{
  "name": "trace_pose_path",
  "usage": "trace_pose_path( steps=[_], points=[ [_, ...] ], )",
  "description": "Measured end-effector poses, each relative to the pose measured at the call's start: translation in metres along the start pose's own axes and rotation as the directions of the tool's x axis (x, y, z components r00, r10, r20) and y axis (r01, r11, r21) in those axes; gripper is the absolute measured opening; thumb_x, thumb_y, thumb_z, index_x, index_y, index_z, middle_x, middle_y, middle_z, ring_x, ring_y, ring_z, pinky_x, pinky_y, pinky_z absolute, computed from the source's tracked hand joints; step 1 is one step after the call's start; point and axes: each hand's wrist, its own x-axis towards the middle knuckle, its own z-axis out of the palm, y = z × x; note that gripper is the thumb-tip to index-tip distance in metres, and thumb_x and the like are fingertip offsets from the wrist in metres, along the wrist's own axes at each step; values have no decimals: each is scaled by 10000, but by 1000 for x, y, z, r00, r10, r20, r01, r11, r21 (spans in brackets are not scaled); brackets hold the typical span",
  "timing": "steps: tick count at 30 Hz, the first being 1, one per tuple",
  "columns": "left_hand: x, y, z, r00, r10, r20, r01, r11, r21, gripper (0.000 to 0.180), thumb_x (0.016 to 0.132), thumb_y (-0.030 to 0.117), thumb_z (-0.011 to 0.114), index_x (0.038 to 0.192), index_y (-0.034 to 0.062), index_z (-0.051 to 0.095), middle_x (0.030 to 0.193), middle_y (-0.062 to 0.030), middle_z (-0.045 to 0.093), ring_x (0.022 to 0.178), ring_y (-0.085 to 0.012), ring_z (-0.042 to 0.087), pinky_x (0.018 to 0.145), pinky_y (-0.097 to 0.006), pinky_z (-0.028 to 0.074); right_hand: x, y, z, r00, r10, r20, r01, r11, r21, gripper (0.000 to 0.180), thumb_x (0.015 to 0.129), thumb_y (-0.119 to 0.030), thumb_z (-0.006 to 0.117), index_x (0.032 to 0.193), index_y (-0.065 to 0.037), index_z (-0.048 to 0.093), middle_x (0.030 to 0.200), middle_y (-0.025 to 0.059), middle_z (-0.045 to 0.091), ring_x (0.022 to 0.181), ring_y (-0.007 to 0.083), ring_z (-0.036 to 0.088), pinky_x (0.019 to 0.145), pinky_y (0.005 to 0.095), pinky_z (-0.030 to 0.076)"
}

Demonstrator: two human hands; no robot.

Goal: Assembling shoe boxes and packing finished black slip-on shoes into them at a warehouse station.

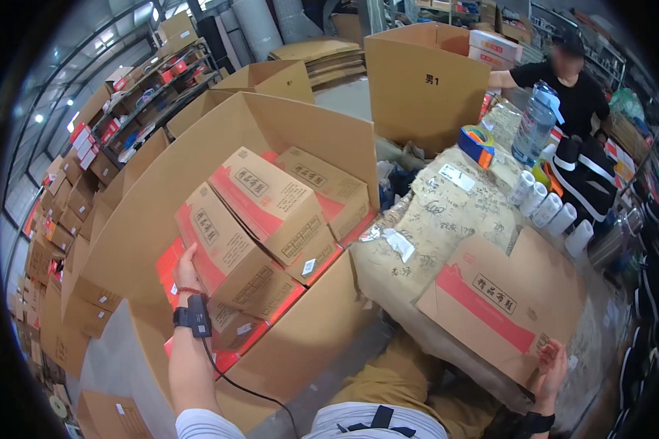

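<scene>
My left hand (188,272) lies with its fingers stretched along the left end of a brown shoe box (214,245) with a red band. That box sits tilted on top of other shoe boxes inside a large open carton (150,197). Beside it are a second brown box (260,192) and a third (328,183). At the lower right, my right hand (553,368) has its fingers curled at the near edge of a flattened cardboard shoe box (490,304), which lies on the table. Part of its grip is hidden.
A covered worktable (432,219) holds white rolls (545,210), tape rolls (477,146), a water bottle (532,128) and black shoes (586,175). Another tall carton (426,95) stands at the back. A co-worker (570,88) is across the table. Stacked cartons line the left.
</scene>
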Motion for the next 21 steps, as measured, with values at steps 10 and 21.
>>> trace_pose_path(
  steps=[10,21],
  points=[
    [-194,-120,176,340,155,927,-903,329,277,553,831,59,613,1352,1,436,1365,-169,473,1306,-272,418,1088,-382,328,-24,29,-79,898,-403,-179,75,540,-838,481,789,-238,740,1194,-25,593,1239,165,537,1092,301,558,930,388,461],
    [-284,-237,268,548,-163,821,-261,899,353,675,820,192,713,1378,-52,421,1364,-213,500,1314,-275,452,1068,-365,373,-46,-5,-59,944,-162,-287,47,928,-368,582,707,-130,813,1242,-36,603,1222,242,589,1169,356,570,1015,415,434]
  ],
)
